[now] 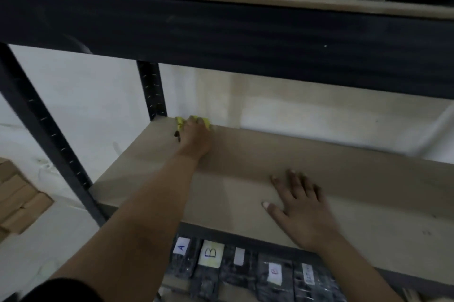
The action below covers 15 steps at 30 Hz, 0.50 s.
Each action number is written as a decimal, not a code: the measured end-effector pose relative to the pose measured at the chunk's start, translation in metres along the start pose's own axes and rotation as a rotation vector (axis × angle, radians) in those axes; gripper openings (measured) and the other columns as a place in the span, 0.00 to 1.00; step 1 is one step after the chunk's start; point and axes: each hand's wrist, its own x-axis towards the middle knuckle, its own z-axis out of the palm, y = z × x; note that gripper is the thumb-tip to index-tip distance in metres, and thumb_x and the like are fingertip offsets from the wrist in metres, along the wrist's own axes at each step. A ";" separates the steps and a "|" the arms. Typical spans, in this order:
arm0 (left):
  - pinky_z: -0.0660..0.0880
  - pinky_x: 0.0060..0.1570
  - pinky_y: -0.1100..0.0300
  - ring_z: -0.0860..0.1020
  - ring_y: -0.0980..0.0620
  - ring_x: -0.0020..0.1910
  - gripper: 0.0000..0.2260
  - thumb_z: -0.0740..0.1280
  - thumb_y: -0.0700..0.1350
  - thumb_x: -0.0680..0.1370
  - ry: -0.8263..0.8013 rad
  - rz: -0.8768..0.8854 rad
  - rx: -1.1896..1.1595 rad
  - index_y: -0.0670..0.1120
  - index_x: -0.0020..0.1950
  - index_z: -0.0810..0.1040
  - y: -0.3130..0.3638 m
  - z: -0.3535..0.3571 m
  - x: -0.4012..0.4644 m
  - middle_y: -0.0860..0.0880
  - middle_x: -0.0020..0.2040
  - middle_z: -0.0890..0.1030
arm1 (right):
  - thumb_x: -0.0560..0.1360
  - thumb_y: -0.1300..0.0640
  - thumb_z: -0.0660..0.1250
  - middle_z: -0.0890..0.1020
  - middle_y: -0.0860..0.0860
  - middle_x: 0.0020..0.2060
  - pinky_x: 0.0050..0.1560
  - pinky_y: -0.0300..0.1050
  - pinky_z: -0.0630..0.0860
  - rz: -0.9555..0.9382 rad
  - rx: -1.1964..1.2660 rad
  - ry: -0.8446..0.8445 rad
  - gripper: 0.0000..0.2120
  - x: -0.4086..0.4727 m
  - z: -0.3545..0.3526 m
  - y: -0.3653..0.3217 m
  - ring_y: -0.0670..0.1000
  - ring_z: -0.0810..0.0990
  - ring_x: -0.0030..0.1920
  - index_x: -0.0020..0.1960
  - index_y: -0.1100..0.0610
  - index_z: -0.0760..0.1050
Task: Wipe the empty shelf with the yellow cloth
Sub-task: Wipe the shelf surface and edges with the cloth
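Left hand (194, 138) fingers curled down over the yellow cloth (180, 123), pressing it into the far-left back corner of the empty shelf (245, 161), prob. to reach dust there. Right hand (301, 206) flat, fingers spread, holding nothing, likely bracing.

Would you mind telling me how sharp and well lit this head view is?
Head view: dim and soft throughout; the shelf lies in shade under the tier above; motion blur smears the right edge; the left hand on the cloth is fuzzy; wide-angle bending bows the beams.
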 end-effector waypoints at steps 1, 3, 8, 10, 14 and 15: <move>0.62 0.63 0.45 0.68 0.36 0.62 0.18 0.57 0.47 0.78 -0.011 0.074 -0.008 0.39 0.64 0.69 0.014 0.006 -0.003 0.37 0.66 0.67 | 0.67 0.26 0.33 0.39 0.51 0.77 0.73 0.57 0.40 0.000 -0.001 0.003 0.35 0.000 0.001 0.000 0.55 0.37 0.76 0.72 0.35 0.35; 0.62 0.62 0.47 0.67 0.37 0.63 0.18 0.59 0.45 0.77 -0.029 0.219 -0.015 0.42 0.65 0.69 0.039 0.012 -0.014 0.39 0.67 0.66 | 0.67 0.25 0.33 0.39 0.50 0.77 0.73 0.56 0.39 0.002 0.008 0.003 0.35 0.001 0.001 0.001 0.55 0.36 0.76 0.71 0.34 0.34; 0.60 0.66 0.50 0.61 0.42 0.71 0.20 0.57 0.48 0.79 -0.231 0.574 -0.075 0.50 0.71 0.64 0.029 0.000 -0.057 0.45 0.73 0.61 | 0.65 0.23 0.32 0.38 0.48 0.76 0.73 0.55 0.38 0.002 0.036 0.013 0.36 0.001 0.002 0.004 0.53 0.35 0.75 0.70 0.33 0.32; 0.58 0.69 0.47 0.56 0.43 0.74 0.20 0.53 0.54 0.79 -0.270 0.611 -0.057 0.60 0.72 0.60 0.000 -0.005 -0.091 0.51 0.76 0.56 | 0.64 0.23 0.31 0.39 0.48 0.76 0.73 0.56 0.38 0.003 0.048 0.008 0.38 0.001 0.002 0.002 0.53 0.35 0.76 0.71 0.33 0.34; 0.63 0.65 0.42 0.63 0.39 0.71 0.21 0.51 0.53 0.77 -0.121 0.693 0.066 0.61 0.71 0.64 -0.013 -0.009 -0.123 0.47 0.75 0.61 | 0.66 0.24 0.34 0.40 0.51 0.77 0.74 0.58 0.38 0.003 0.045 -0.019 0.38 0.001 -0.004 -0.002 0.56 0.36 0.76 0.73 0.36 0.38; 0.61 0.66 0.43 0.61 0.40 0.71 0.20 0.51 0.52 0.79 -0.117 0.678 0.087 0.61 0.72 0.62 -0.003 -0.007 -0.118 0.48 0.76 0.59 | 0.67 0.25 0.35 0.40 0.51 0.77 0.73 0.58 0.37 0.007 0.043 -0.021 0.37 0.001 -0.005 -0.002 0.56 0.36 0.76 0.73 0.36 0.38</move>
